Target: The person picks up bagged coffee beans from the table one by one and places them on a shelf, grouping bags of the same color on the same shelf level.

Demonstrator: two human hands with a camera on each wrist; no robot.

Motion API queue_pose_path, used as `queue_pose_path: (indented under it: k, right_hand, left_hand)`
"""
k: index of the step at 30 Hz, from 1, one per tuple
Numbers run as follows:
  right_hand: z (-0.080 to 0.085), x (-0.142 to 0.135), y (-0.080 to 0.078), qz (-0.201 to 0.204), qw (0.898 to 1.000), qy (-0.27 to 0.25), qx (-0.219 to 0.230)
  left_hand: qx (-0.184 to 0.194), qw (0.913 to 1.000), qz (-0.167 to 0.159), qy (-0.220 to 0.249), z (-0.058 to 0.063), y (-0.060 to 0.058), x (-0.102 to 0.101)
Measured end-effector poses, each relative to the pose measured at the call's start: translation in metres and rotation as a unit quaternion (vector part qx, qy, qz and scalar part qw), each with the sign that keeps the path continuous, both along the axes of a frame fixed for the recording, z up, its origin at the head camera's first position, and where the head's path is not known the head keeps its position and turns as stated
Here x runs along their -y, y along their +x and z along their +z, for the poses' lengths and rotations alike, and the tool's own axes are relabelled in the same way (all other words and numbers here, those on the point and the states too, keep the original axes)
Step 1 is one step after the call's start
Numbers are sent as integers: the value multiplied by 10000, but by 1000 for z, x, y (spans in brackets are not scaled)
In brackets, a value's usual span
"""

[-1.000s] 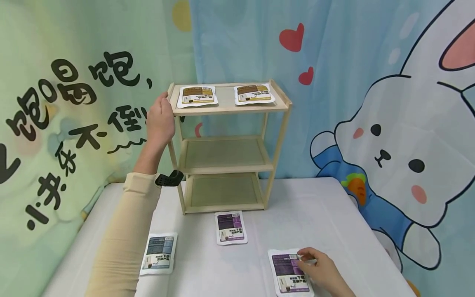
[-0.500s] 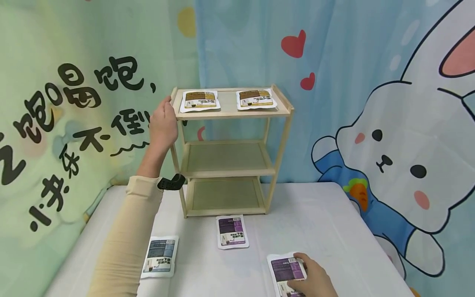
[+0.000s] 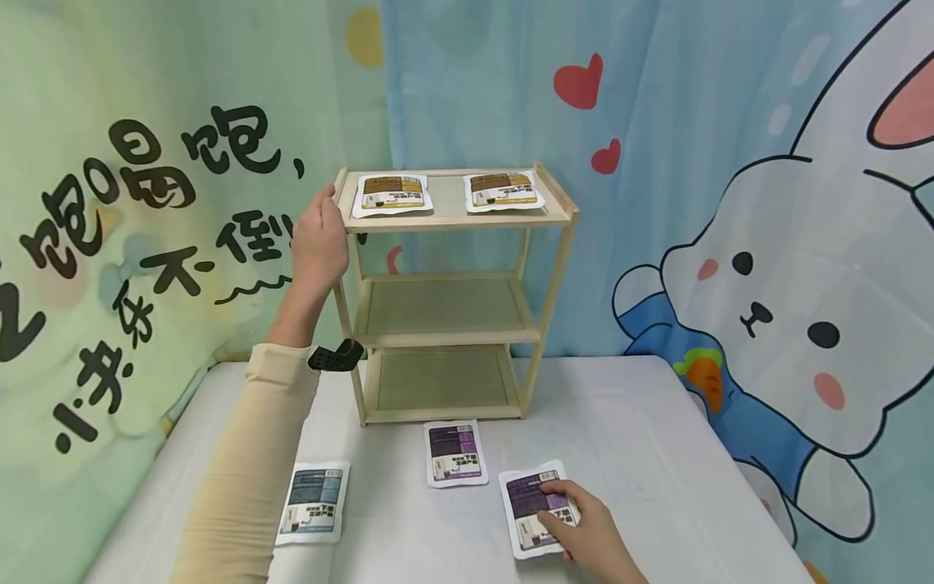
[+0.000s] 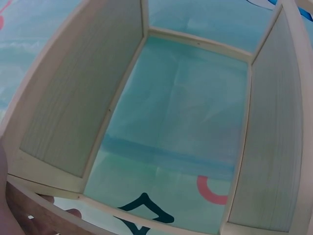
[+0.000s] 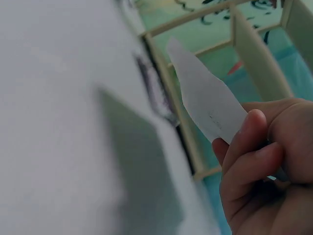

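The right hand (image 3: 593, 531) pinches a purple packet (image 3: 527, 519) by its right edge, with the thumb and a finger over the printed front and other fingers underneath. The packet is off the table (image 3: 642, 462), tilted; the right wrist view shows its pale back and a shadow on the white cloth below. The left hand (image 3: 319, 247) grips the upper left side of a wooden shelf (image 3: 452, 224), and the left wrist view shows fingertips past the far side of the rail. A black wristband (image 3: 336, 355) sits at the cuff of the cream sleeve (image 3: 244, 454) on that arm. Near the held packet, a second purple packet (image 3: 456, 454) lies flat just in front of the shelf's lowest tier. A blue packet (image 3: 314, 504) lies farther left, partly hidden by the sleeve. The shelf has three tiers and stands upright at the back of the table; on its top lie a left brown packet (image 3: 392, 195) and a right brown packet (image 3: 503, 191), apart from each other. Behind hangs a curtain (image 3: 467, 89) with red hearts, black lettering and a large white rabbit (image 3: 781, 268).
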State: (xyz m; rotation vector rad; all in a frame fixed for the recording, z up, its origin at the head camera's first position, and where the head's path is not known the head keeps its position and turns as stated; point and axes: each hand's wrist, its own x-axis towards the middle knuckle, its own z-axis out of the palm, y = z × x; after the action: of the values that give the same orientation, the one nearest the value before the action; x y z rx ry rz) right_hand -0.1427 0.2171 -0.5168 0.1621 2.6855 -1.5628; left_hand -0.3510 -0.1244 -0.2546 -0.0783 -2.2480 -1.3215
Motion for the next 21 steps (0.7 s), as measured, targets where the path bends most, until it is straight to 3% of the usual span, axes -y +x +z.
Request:
queue_pose_path:
  k: [12,21]
  right_hand:
    - [73,42,-39,132,9961,-746,-458]
    - [113,79,-74,511,9886,-1150,-830]
  left_hand:
    - [-25,10000,5,59,2,-3,-3]
    - [26,10000,33,41,-1,-1,0]
